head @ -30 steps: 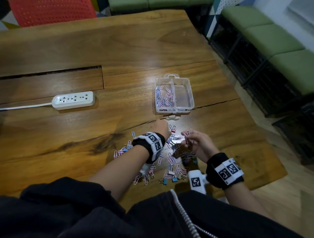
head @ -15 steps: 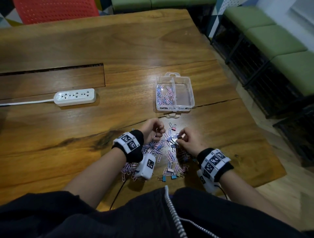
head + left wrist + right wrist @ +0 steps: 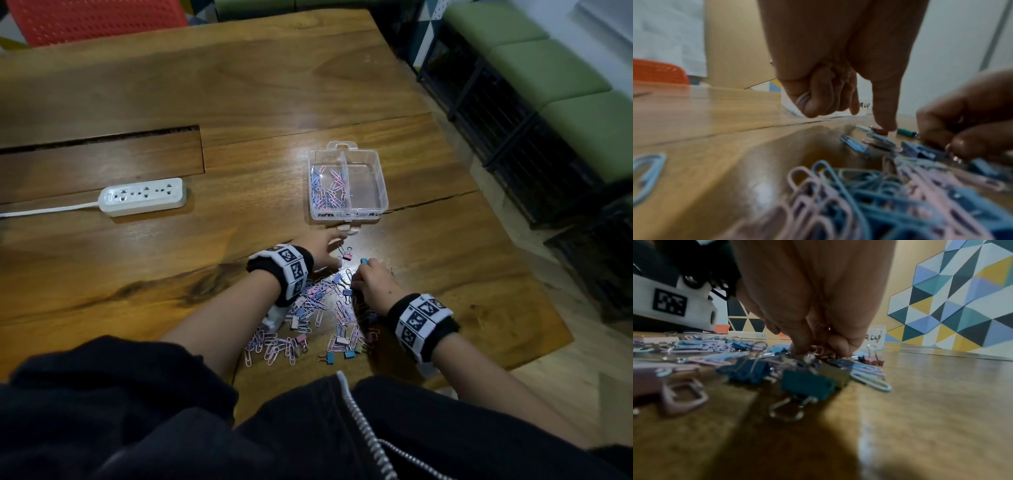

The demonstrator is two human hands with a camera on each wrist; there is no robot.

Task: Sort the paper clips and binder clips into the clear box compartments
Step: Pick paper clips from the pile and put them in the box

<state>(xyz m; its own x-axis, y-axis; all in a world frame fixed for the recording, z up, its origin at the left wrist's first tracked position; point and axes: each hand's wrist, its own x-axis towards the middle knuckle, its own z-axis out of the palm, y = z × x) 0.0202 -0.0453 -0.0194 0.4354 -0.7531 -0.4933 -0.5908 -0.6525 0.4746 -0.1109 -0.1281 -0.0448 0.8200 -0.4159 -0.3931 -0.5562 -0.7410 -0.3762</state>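
The clear box (image 3: 383, 192) stands ahead of my hands; its left compartment holds pink and blue paper clips (image 3: 329, 190), and the right one looks bare. A mixed pile of clips (image 3: 318, 318) lies between my wrists. My left hand (image 3: 325, 248) reaches toward the box. Its curled fingers (image 3: 816, 100) hold pink paper clips, and its straight index fingertip touches a pink binder clip (image 3: 347, 256). My right hand (image 3: 368, 277) is down on the pile, and its fingertips (image 3: 803, 347) pinch wire-handled binder clips. A blue binder clip (image 3: 364, 261) lies by its fingertips.
A white power strip (image 3: 144, 197) with its cord lies at the left. A slot (image 3: 102, 137) cuts the wooden table behind it. A red chair (image 3: 96, 19) is at the far side, green benches (image 3: 565, 85) to the right. The table's edge (image 3: 534, 274) runs close on the right.
My left hand came back from beside the box to the pile, then reached forward again to the pink binder clip. My right hand stayed low on the pile, picking.
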